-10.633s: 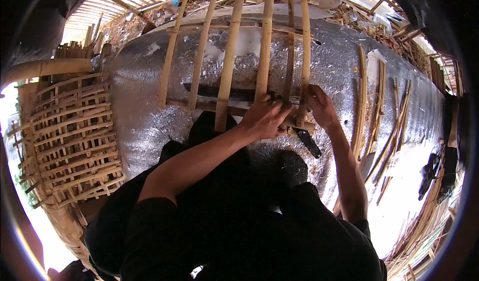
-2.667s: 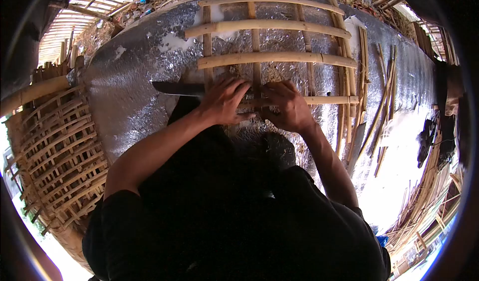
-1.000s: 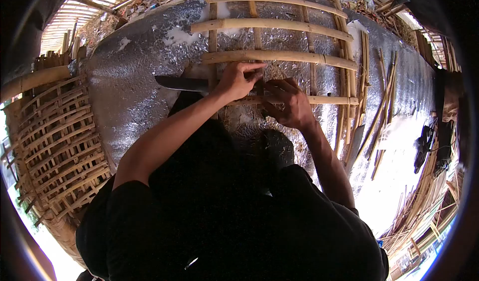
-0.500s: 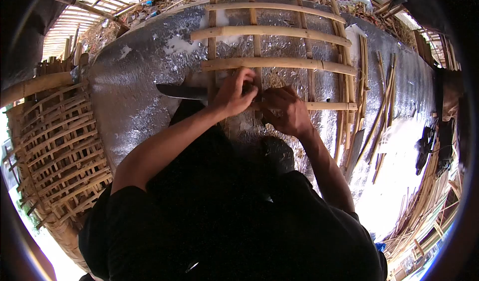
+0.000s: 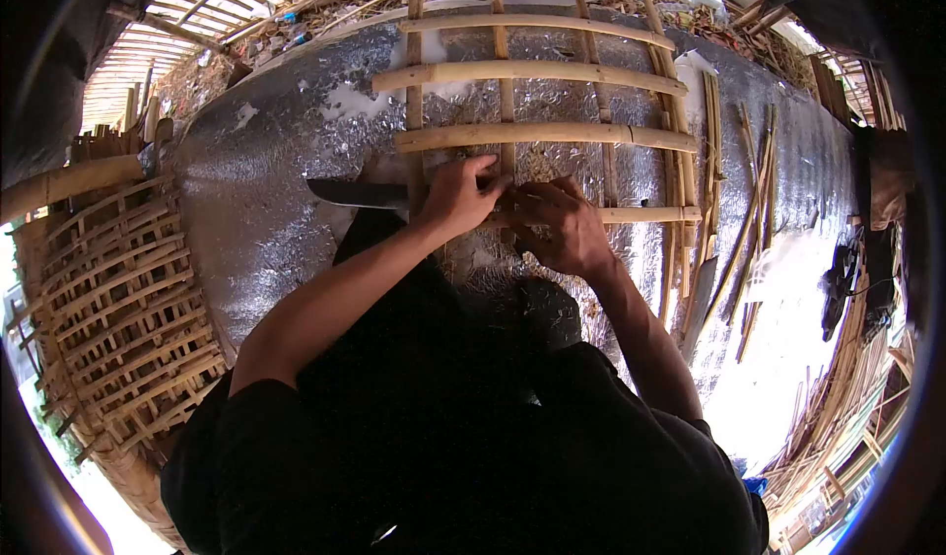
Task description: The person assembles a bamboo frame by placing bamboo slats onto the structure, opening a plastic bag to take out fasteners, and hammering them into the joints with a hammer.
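Note:
A bamboo lattice frame [image 5: 552, 132] of crossed slats lies on a silvery foil sheet [image 5: 266, 230]. Its nearest cross slat [image 5: 650, 215] runs under my fingers. My left hand [image 5: 459, 197] is at the crossing of this slat and an upright strip, thumb and fingers curled toward each other. Close beside it on the right, my right hand [image 5: 564, 228] has its fingers bent over the same slat. Whatever is pinched between the fingertips is too small and dark to make out. A dark knife blade [image 5: 357, 193] lies left of my left hand, its other end hidden.
A woven bamboo panel [image 5: 128, 299] stands at the left. Loose bamboo strips [image 5: 757, 220] lie on the foil at the right, with another blade [image 5: 698, 294] near them. Dark cords [image 5: 840, 284] and a pile of thin strips [image 5: 847, 417] are at the far right.
Since the earliest frame the lattice has been turned, its thick slats now running sideways. Over the last second both hands have shifted slightly downward in view, staying at the same crossing.

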`<action>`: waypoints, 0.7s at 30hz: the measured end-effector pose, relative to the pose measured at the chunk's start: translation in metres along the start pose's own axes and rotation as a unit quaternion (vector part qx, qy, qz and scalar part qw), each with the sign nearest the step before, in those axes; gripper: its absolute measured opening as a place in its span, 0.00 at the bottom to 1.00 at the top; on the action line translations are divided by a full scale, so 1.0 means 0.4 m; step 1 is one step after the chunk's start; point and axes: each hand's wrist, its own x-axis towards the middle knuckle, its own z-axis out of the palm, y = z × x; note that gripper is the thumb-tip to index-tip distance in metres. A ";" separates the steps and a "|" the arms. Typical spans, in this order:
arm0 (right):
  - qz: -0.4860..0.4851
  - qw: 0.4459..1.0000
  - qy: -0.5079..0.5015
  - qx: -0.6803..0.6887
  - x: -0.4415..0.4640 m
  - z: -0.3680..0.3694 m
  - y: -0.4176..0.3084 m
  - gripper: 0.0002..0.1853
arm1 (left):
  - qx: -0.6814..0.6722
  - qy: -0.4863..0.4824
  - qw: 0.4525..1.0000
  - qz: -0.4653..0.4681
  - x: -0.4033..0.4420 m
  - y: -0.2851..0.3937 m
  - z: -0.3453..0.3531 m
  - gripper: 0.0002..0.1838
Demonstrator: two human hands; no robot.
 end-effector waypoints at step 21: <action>0.027 0.999 0.025 0.007 -0.006 -0.010 -0.009 0.16 | 0.003 0.023 1.000 0.001 0.011 -0.002 0.028 0.20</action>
